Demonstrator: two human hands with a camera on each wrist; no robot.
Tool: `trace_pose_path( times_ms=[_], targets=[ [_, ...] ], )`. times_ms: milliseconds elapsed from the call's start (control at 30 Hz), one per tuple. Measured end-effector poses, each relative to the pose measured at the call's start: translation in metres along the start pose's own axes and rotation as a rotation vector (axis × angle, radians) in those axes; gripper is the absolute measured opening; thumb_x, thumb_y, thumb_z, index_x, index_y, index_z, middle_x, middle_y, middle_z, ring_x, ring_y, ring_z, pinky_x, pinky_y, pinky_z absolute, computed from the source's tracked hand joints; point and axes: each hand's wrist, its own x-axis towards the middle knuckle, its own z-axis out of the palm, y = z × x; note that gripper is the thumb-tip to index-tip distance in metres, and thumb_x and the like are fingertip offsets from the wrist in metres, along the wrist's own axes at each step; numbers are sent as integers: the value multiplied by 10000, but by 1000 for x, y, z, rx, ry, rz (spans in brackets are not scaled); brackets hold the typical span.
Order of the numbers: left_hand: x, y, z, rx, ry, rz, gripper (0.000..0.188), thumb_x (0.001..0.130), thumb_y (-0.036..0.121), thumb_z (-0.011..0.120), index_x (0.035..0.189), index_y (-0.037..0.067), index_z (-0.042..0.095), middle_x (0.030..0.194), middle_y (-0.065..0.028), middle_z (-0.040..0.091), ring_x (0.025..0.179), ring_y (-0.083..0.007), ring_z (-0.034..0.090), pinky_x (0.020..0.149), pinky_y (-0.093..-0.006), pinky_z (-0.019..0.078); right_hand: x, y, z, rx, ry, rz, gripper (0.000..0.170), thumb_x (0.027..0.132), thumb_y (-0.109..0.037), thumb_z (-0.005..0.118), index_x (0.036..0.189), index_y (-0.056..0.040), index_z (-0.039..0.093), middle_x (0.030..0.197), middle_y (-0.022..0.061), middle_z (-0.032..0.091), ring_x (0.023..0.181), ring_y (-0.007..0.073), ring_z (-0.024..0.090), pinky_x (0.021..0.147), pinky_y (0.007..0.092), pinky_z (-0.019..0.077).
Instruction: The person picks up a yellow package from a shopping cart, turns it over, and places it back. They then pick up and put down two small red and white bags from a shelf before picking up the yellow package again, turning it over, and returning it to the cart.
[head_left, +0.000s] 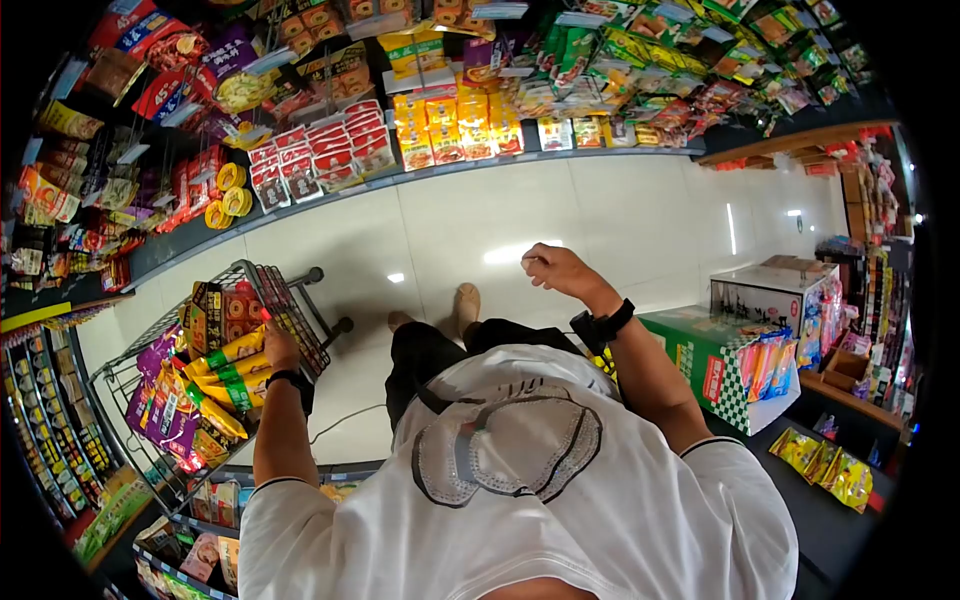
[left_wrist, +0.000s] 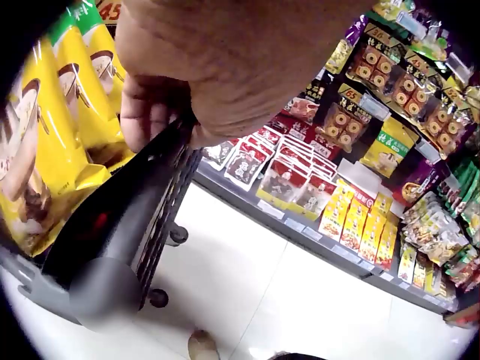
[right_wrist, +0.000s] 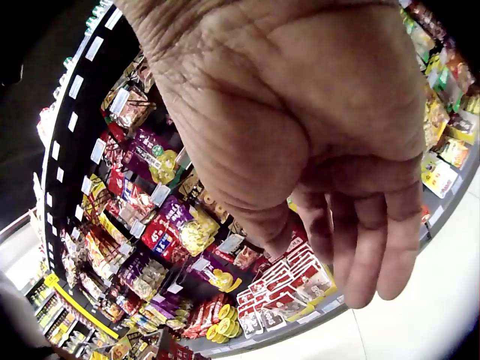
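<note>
My left hand (head_left: 282, 348) grips the black handle (left_wrist: 124, 217) of a wire shopping cart (head_left: 112, 375). Its curled fingers show round the bar in the left wrist view. Beside that hand, yellow packs with green tops (head_left: 228, 352) lie in the cart among purple packs (head_left: 150, 425) and a dark pack with round windows (head_left: 240, 312). My right hand (head_left: 560, 270) hangs in the air over the floor, fingers loosely curled and holding nothing. From the right wrist view, that hand (right_wrist: 300, 127) shows its palm, with the shelf goods behind it.
Ahead runs a long shelf with red-and-white packs (head_left: 320, 155), yellow boxes (head_left: 455, 130) and hanging snack bags. Pale floor tiles (head_left: 420, 215) lie between shelf and feet. At right stand a green carton (head_left: 690, 365) and a white box (head_left: 765, 290). Low racks (head_left: 200, 560) stand behind the cart.
</note>
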Motion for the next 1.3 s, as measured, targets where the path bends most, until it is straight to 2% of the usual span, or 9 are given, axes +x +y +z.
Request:
trace_pose_path(
  times_ms=[100, 367, 533, 700, 867, 1100, 1167, 1200, 1300],
  targets=[
    [3, 5, 15, -65, 62, 98, 329, 939, 107, 452, 1252, 12, 415, 1073, -281, 631, 951, -450, 652, 799, -500, 551, 1, 8, -5, 33, -10, 10, 341, 978, -334, 568, 1130, -33, 625, 943, 48, 643, 834, 155, 658, 696, 293, 531],
    [-19, 58, -7, -111, 7, 90, 299, 918, 101, 482, 1199, 14, 429, 1083, -287, 635, 1004, -446, 642, 858, -493, 536, 7, -2, -14, 6, -32, -16, 335, 984, -335, 566, 1128, -38, 622, 943, 48, 641, 831, 160, 657, 698, 297, 532],
    [-28, 85, -32, -117, -8, 51, 478, 852, 281, 713, 1149, 28, 437, 1080, -266, 645, 989, -436, 654, 844, -498, 543, 7, -9, -22, 7, -34, 5, 343, 988, -336, 559, 1145, -36, 615, 962, 56, 646, 844, 165, 660, 719, 303, 532],
    [-33, 107, -8, -114, 152, 48, 334, 876, 214, 625, 1095, 36, 448, 1028, -235, 658, 903, -429, 673, 770, -497, 556, -7, 1, -34, -7, -13, 19, 363, 986, -349, 556, 1153, -31, 610, 983, 70, 650, 856, 168, 660, 733, 308, 532],
    [-36, 120, -23, -120, 173, 106, 206, 874, 128, 544, 1044, 34, 475, 996, -225, 654, 869, -410, 675, 752, -478, 558, -10, 2, -36, 25, 18, 2, 376, 954, -353, 580, 1116, -17, 628, 941, 91, 660, 814, 175, 671, 672, 301, 526],
    [-43, 134, -24, -152, 301, 209, 169, 885, 101, 513, 1033, 22, 489, 974, -228, 653, 874, -409, 666, 765, -485, 546, -2, -11, -37, 17, -21, 25, 365, 952, -341, 579, 1129, -26, 628, 976, 97, 661, 820, 186, 671, 702, 315, 532],
    [-49, 141, -27, -182, 209, 161, 186, 885, 103, 493, 1052, 22, 487, 1009, -251, 642, 885, -430, 656, 782, -505, 537, 1, -15, -41, 4, -35, 16, 353, 954, -333, 572, 1127, -30, 630, 976, 93, 662, 825, 183, 670, 708, 317, 532],
    [-45, 142, -50, -150, 154, 161, 188, 886, 104, 485, 1056, 23, 485, 1017, -256, 639, 888, -436, 654, 785, -509, 536, 0, -30, -47, 24, -48, 30, 347, 956, -328, 568, 1126, -32, 630, 977, 91, 662, 827, 181, 670, 710, 318, 532],
    [-52, 144, -37, -160, 105, 133, 193, 892, 110, 457, 1065, 27, 477, 1045, -270, 630, 900, -457, 649, 783, -528, 534, 1, -30, -47, 0, -42, 9, 336, 959, -321, 556, 1119, -36, 632, 980, 83, 662, 830, 175, 669, 713, 319, 533]
  ],
)
